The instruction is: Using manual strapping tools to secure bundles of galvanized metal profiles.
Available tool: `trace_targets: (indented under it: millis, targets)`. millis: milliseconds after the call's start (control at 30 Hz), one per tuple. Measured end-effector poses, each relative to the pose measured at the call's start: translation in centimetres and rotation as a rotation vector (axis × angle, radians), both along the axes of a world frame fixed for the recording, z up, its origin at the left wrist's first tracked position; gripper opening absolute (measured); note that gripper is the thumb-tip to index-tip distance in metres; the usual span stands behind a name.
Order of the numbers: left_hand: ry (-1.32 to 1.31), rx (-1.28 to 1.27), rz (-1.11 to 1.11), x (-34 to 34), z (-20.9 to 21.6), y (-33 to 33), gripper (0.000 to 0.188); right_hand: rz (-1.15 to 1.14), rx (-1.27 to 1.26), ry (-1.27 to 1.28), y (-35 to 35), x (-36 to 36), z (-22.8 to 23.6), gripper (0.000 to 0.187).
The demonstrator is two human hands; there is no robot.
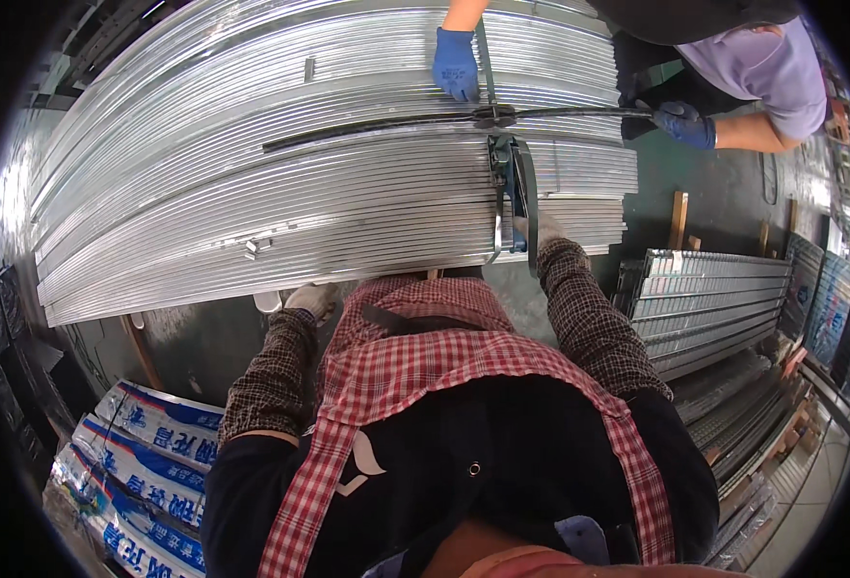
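Note:
My right hand [546, 230], in a pale glove, is closed around the lower end of a dark green strapping tool [519, 188]. That tool stands on a wide stack of silvery metal profiles [348, 207], beside a narrow dark strap [486, 58] crossing the stack. My left hand [311, 302], also gloved, is low beside the stack's near edge with its fingers loosely apart and nothing visible in them. Beyond the strapping tool lies a long-armed black tool [494, 117], its arms spread wide and its middle on the strap.
Across the stack, a person's blue-gloved hand [456, 67] rests by the strap; their other hand [683, 125] holds the black tool's right arm. Small metal pieces [253, 247] lie on the profiles. Wrapped bundles [146, 443] stand at lower left, metal lengths [709, 299] at right.

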State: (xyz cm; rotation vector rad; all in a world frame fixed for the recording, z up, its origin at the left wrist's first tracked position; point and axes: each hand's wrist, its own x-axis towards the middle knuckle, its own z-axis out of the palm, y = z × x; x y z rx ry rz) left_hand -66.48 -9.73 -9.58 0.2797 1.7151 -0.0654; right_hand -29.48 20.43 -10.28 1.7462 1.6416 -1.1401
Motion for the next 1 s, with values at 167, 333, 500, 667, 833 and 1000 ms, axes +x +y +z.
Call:
trace_targets:
  millis: [167, 333, 500, 667, 833, 1000]
  targets:
    - [-0.015, 0.060, -0.394, 0.9, 0.8, 1.3, 0.037, -0.049, -0.041, 0.029, 0.0, -0.2, 0.2, 0.058]
    - [0.035, 0.139, -0.691, 0.5, 1.6, 2.5, 0.036, 0.208, 0.163, 0.118, -0.4, 4.3, -6.7, 0.057]
    - [0.018, 0.106, -0.683, -0.4, -1.1, -0.8, 0.036, 0.237, 0.040, 0.040, 0.1, 2.1, -4.1, 0.048]
    - [-0.068, 0.047, -0.548, -0.4, -2.8, -1.8, 0.036, 0.275, 0.127, 0.128, -0.5, 2.8, -3.1, 0.058]
    - [0.123, 0.398, -1.130, -0.5, -6.1, -3.6, 0.033, -0.019, 0.102, 0.038, -0.4, 1.9, -3.0, 0.058]
    - [0.087, 0.391, -0.795, -0.3, -7.1, -5.0, 0.034, -0.010, 0.035, 0.029, -0.2, 1.3, -2.7, 0.059]
